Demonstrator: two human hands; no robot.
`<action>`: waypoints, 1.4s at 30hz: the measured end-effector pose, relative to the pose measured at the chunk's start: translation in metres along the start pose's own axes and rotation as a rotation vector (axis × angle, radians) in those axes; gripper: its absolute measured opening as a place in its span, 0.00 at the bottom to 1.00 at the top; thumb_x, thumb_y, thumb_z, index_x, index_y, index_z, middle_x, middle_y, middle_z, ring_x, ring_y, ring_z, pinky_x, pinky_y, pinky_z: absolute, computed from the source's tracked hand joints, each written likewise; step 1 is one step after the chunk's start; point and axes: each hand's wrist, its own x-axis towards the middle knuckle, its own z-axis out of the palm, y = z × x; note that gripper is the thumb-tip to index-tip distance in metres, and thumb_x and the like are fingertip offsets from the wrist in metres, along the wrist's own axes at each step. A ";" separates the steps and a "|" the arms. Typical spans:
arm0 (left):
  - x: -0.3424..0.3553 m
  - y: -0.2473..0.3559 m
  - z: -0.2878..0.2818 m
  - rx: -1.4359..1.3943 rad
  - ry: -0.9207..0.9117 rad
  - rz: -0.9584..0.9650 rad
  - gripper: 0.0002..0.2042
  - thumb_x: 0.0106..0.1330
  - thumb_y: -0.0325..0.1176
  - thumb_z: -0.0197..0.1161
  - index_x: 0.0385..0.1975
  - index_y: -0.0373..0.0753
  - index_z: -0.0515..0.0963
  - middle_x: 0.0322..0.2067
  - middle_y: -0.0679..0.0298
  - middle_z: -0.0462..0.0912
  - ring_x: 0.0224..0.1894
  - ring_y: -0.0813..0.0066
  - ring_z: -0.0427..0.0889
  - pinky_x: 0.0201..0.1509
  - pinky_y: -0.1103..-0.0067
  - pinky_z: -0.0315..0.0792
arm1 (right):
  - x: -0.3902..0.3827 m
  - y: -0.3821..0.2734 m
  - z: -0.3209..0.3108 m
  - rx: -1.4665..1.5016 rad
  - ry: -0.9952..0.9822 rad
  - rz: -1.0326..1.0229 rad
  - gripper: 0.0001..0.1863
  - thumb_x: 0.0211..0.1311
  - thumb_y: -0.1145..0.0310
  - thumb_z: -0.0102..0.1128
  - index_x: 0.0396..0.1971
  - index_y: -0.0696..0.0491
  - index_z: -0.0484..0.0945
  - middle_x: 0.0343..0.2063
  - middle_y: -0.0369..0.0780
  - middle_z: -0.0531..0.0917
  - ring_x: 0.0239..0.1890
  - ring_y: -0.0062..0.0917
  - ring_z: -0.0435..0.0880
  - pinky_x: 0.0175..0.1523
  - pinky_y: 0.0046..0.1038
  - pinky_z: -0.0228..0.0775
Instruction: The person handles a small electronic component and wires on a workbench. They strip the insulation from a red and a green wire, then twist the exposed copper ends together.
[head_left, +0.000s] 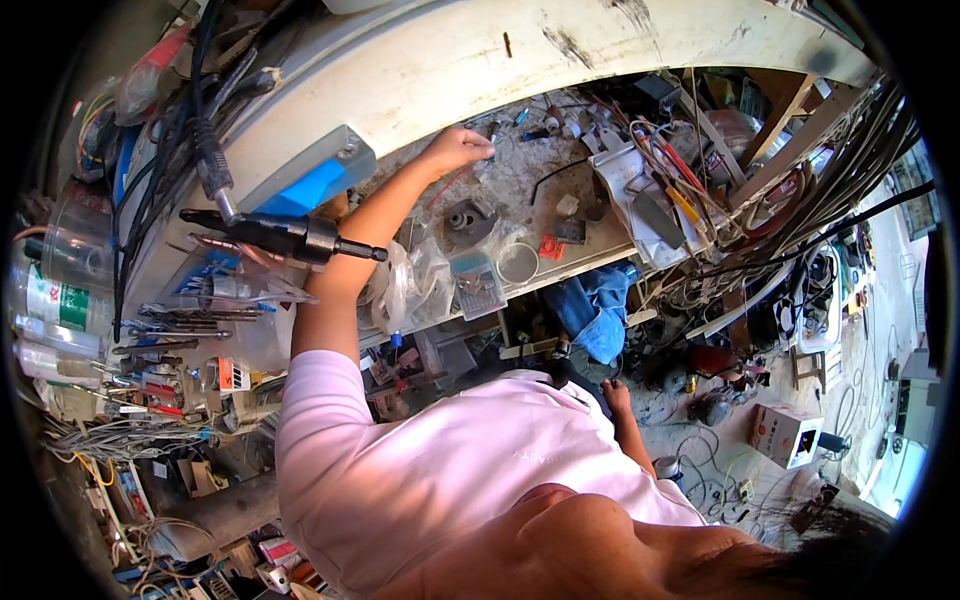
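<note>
My left hand (457,149) reaches over the cluttered workbench (480,200), its fingers closed and pinched together. Whatever sits between those fingertips is too small to name. Near that hand stand a dark metal block with a round part (468,220), a small round cup (517,262) and crumpled clear plastic bags (410,275). Low by my right side is my right hand (617,396), small in view with its fingers curled; I cannot make out what they hold, if anything. A black tool with a hex shank (310,240) hangs in front of my left forearm.
A pale curved beam (450,75) crosses above the bench. Pliers and screwdrivers fill a white tray (640,200) at the right, beside bundled cables (830,150). Blue cloth (595,310) hangs off the bench edge. A box (785,435) and loose wires lie on the floor.
</note>
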 end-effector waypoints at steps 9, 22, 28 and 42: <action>-0.007 0.025 0.022 0.769 0.102 0.137 0.10 0.55 0.41 0.65 0.32 0.44 0.84 0.30 0.56 0.83 0.34 0.59 0.82 0.39 0.69 0.73 | -0.011 0.000 -0.004 0.064 -0.022 0.022 0.20 0.58 0.56 0.56 0.32 0.61 0.78 0.27 0.49 0.82 0.34 0.39 0.82 0.40 0.35 0.70; -0.226 0.095 -0.022 0.383 0.239 0.001 0.11 0.61 0.36 0.64 0.35 0.34 0.79 0.27 0.67 0.79 0.31 0.83 0.73 0.37 0.82 0.68 | 0.000 -0.013 -0.013 0.032 -0.075 0.026 0.19 0.58 0.57 0.56 0.34 0.60 0.79 0.23 0.42 0.81 0.26 0.25 0.80 0.33 0.29 0.70; -0.307 0.066 0.002 0.449 0.424 -0.174 0.10 0.59 0.35 0.64 0.34 0.34 0.80 0.27 0.63 0.81 0.28 0.77 0.77 0.33 0.79 0.69 | 0.002 -0.073 -0.052 0.182 -0.207 -0.016 0.15 0.61 0.56 0.54 0.28 0.55 0.75 0.16 0.34 0.73 0.14 0.18 0.69 0.19 0.23 0.61; -0.319 0.070 0.061 -0.054 0.526 0.023 0.11 0.67 0.34 0.58 0.38 0.32 0.81 0.31 0.64 0.84 0.34 0.84 0.77 0.40 0.84 0.70 | -0.084 -0.197 -0.104 0.953 -0.385 0.045 0.12 0.70 0.66 0.46 0.50 0.50 0.70 0.23 0.29 0.71 0.21 0.11 0.66 0.25 0.15 0.61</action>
